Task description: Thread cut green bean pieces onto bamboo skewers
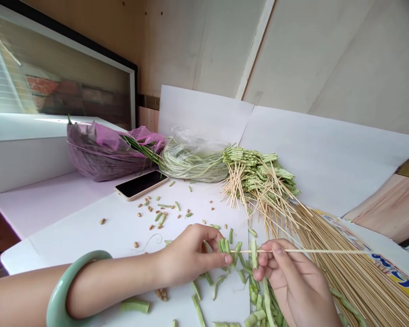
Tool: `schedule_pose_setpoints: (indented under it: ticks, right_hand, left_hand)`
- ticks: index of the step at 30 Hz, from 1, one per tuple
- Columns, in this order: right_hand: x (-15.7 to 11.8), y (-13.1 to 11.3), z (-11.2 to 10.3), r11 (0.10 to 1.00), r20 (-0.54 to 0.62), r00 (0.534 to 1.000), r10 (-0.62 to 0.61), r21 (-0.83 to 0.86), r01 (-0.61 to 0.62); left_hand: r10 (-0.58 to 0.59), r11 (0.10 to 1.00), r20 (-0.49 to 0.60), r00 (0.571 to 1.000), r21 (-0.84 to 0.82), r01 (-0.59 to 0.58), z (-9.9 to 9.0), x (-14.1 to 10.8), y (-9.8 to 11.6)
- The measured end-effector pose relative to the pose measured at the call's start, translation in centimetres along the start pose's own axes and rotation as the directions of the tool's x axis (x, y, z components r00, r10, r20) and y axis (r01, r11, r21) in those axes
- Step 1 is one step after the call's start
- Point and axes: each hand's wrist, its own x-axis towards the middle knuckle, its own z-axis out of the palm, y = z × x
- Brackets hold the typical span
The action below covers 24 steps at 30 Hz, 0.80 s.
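Note:
My left hand (197,250), below a green bangle (63,290), pinches several short green bean pieces (224,245) at the left end of a thin wooden skewer (327,250). My right hand (293,272) holds the skewer between thumb and fingers; its long end points right. Another bean piece (254,254) sits upright across the skewer between the hands, touching my right fingertips. Loose cut bean pieces (216,286) lie on the white table below both hands.
Finished bean skewers (259,172) are piled at the back, beside a clear bag of long beans (194,159). A phone (141,185) and a purple bag (105,152) lie back left. Many bare skewers (357,263) spread at the right.

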Motion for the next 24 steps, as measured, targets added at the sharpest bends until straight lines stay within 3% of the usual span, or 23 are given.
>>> schedule_pose_setpoints:
  ticks: [6,11,14,16,17,18,20,22,23,24]
  right_hand:
    - [0.1,-0.9,0.3,0.995,-0.014,0.999,0.032,0.099,-0.031]
    - [0.7,-1.5,-0.1,0.996,-0.139,0.99,0.024,0.086,-0.012]
    - [1.1,-1.4,-0.7,0.998,-0.201,0.979,-0.024,-0.061,0.012]
    - [1.3,-1.5,-1.3,0.946,-0.235,0.956,-0.174,-0.311,0.095]
    - [1.5,-1.6,-1.7,0.865,-0.227,0.924,-0.307,-0.472,0.171]
    - [1.6,-1.8,-2.1,0.726,-0.177,0.871,-0.459,-0.639,0.253]
    - [1.9,-2.3,-2.9,0.279,0.078,0.711,-0.698,-0.886,0.371]
    - [2.0,-2.9,-3.5,-0.222,0.414,0.555,-0.722,-0.898,0.38]
    - [2.0,-3.1,-3.7,-0.399,0.54,0.528,-0.656,-0.841,0.364]
    - [1.9,-3.3,-3.8,-0.5,0.618,0.53,-0.581,-0.785,0.366]
  left_hand:
    - [-0.006,0.899,-0.154,0.988,-0.433,-0.062,-0.2,0.8,0.0]
    - [-0.071,0.896,-0.234,0.97,-0.443,-0.041,-0.7,0.9,0.3]
    - [-0.086,0.903,-0.261,0.962,-0.428,-0.035,-0.9,1.0,0.3]
    - [-0.097,0.897,-0.286,0.953,-0.44,-0.041,-1.0,1.0,0.2]
    - [-0.102,0.892,-0.293,0.951,-0.449,-0.043,-1.0,1.1,0.2]
    - [-0.103,0.888,-0.294,0.95,-0.458,-0.045,-1.1,1.1,0.2]
    - [-0.094,0.881,-0.282,0.955,-0.471,-0.052,-1.2,1.1,0.2]
    - [-0.069,0.88,-0.256,0.964,-0.471,-0.062,-1.2,1.1,0.3]
    - [-0.054,0.88,-0.247,0.967,-0.469,-0.07,-1.2,1.1,0.3]
    - [-0.039,0.881,-0.243,0.969,-0.466,-0.082,-1.2,1.0,0.4]
